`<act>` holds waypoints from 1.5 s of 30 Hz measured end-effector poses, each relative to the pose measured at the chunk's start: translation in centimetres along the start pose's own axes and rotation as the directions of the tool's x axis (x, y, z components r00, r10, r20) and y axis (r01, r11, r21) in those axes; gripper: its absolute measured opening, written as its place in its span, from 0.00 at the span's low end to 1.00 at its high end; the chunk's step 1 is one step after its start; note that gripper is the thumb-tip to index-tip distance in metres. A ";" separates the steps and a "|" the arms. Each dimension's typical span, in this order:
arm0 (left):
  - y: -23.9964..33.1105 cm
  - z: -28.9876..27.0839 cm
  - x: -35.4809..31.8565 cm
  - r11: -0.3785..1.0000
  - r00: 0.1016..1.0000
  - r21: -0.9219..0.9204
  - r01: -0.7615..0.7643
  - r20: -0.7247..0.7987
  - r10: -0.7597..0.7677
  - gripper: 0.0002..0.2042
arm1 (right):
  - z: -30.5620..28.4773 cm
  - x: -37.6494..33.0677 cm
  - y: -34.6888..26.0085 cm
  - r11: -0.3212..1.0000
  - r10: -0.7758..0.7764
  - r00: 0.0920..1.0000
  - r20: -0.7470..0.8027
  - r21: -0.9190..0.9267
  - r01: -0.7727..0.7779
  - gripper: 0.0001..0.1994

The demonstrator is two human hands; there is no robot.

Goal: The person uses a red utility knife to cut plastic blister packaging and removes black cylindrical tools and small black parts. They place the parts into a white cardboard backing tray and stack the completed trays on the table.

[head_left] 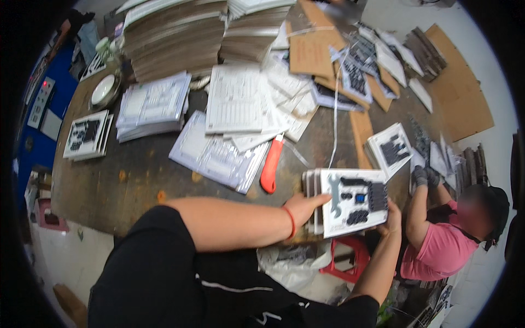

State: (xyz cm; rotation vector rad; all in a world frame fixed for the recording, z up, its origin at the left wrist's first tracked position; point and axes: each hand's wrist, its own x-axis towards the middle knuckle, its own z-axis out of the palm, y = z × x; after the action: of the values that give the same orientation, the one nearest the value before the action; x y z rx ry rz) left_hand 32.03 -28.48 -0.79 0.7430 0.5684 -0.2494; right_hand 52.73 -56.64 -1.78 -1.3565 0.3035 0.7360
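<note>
A small stack of white hardware cards (353,225) stands tilted over the table's near edge, between my two hands. The front card carries a grey wrench (335,198) and several black parts, which look packed flat against it. My left hand (302,212), with a red band at the wrist, grips the stack's left side, its thumb over the front card's edge. Around the right edge my right hand (394,217) is closed, its fingers partly hidden behind the cards. Just beyond lies a similar short stack of cards (391,148).
A red-handled knife (272,167) lies on the wooden table (126,186) beside plastic-wrapped sheets (219,158) and printed papers (234,101). Tall cardboard stacks (175,41) rise at the back. A co-worker in pink (443,246) works at the right; a red stool (353,259) stands below.
</note>
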 end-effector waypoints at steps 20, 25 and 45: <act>-2.8 -3.7 -3.6 0.984 0.980 0.137 0.114 -0.179 -0.088 0.42 | 1.3 -1.3 1.9 1.000 -0.005 0.989 0.150 0.017 0.002 0.18; 0.2 -5.4 -9.5 0.987 0.988 0.054 0.153 0.028 -0.155 0.37 | 3.4 -4.8 4.8 1.000 -0.011 0.993 0.122 0.017 0.009 0.18; 2.8 -19.1 -24.9 0.997 0.996 0.072 -0.016 -0.091 0.022 0.26 | 20.8 -19.7 15.0 0.991 0.086 0.985 0.150 0.090 -0.100 0.22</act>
State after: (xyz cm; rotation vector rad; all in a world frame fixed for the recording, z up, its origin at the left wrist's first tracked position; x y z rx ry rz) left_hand 5.10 -12.72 3.64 0.8317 0.6415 -0.2196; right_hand 24.15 -42.24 2.89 -1.1962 0.2838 0.8831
